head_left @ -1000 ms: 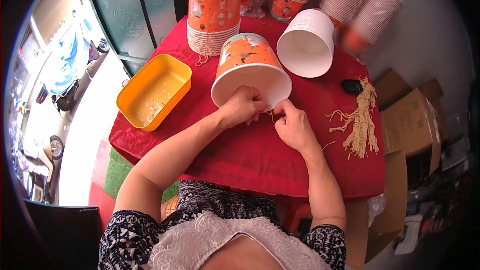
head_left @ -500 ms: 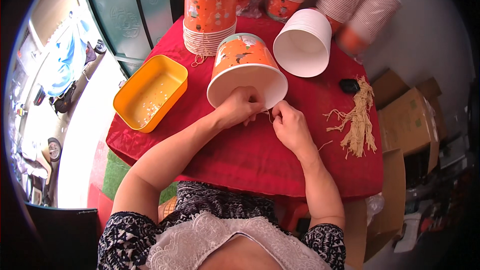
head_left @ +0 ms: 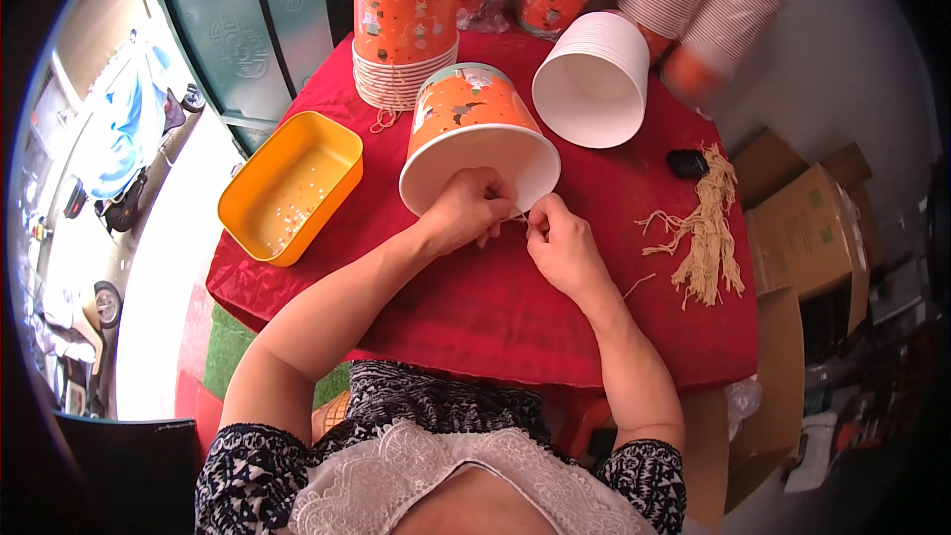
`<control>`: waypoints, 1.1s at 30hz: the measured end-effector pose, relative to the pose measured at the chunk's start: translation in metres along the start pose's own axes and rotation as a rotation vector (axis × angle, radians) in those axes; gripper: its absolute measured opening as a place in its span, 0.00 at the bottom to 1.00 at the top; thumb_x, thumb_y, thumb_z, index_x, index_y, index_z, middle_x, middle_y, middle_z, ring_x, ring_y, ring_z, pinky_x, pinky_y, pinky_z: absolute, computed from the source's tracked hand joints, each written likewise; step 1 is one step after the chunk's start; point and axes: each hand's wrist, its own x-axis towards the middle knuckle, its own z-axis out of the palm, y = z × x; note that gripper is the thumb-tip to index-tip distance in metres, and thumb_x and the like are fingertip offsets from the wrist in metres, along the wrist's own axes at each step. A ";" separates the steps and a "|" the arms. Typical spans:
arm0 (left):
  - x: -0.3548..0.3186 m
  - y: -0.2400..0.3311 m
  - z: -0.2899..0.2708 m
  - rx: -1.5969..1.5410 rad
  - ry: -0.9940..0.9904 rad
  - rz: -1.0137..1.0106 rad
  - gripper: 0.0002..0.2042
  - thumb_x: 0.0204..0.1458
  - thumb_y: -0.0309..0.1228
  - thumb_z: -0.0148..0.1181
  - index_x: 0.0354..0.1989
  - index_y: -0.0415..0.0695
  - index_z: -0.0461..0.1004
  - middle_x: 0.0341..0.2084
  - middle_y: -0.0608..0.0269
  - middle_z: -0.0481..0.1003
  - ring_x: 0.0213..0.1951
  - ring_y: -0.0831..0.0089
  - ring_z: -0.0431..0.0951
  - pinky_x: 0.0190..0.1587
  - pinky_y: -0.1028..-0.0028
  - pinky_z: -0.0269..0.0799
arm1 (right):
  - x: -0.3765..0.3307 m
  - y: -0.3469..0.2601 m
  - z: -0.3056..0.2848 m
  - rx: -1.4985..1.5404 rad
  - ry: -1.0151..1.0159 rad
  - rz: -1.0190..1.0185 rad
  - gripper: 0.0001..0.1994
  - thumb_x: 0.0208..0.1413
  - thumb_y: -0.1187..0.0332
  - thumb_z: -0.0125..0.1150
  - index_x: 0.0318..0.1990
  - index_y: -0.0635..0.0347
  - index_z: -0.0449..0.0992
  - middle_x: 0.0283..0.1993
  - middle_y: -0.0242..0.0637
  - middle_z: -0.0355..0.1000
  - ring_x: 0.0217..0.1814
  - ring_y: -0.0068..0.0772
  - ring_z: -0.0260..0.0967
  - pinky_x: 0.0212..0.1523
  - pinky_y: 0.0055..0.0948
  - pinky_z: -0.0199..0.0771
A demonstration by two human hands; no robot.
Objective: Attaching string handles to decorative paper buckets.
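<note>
String (head_left: 521,217), held in narrow pinches by left hand (head_left: 464,208) and right hand (head_left: 563,246) at five o'clock on the tipped orange bucket (head_left: 477,104), calls for gentle, even tension with the bucket held steady.

Smooth printed paper on the orange round bucket (head_left: 480,104); slick plastic, the yellow rectangular tub (head_left: 319,154); a creased, red cloth-covered tabletop (head_left: 451,317); and rough, matt fibres in that cream string bundle (head_left: 707,238)!

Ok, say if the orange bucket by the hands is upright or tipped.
Tipped: the orange bucket lies on its side, its white mouth toward the camera.
</note>
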 end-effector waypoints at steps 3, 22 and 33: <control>-0.002 0.003 0.002 -0.004 0.026 -0.003 0.05 0.52 0.24 0.58 0.31 0.35 0.71 0.17 0.61 0.71 0.15 0.77 0.70 0.14 0.77 0.64 | -0.001 0.001 0.000 -0.083 0.025 -0.079 0.06 0.51 0.81 0.55 0.36 0.67 0.68 0.33 0.53 0.74 0.36 0.58 0.74 0.37 0.47 0.74; -0.001 -0.001 0.001 0.005 0.040 0.000 0.05 0.50 0.23 0.57 0.30 0.33 0.71 0.16 0.58 0.72 0.14 0.75 0.70 0.14 0.76 0.64 | -0.006 -0.003 0.014 -0.216 0.089 -0.085 0.09 0.52 0.73 0.61 0.38 0.64 0.69 0.35 0.51 0.76 0.35 0.56 0.75 0.35 0.47 0.76; -0.003 0.004 0.000 0.005 0.032 0.004 0.06 0.53 0.25 0.58 0.31 0.33 0.71 0.16 0.60 0.72 0.14 0.76 0.70 0.14 0.76 0.63 | -0.006 -0.007 0.017 -0.343 0.104 -0.168 0.09 0.51 0.78 0.59 0.40 0.62 0.68 0.32 0.48 0.74 0.32 0.54 0.74 0.31 0.46 0.75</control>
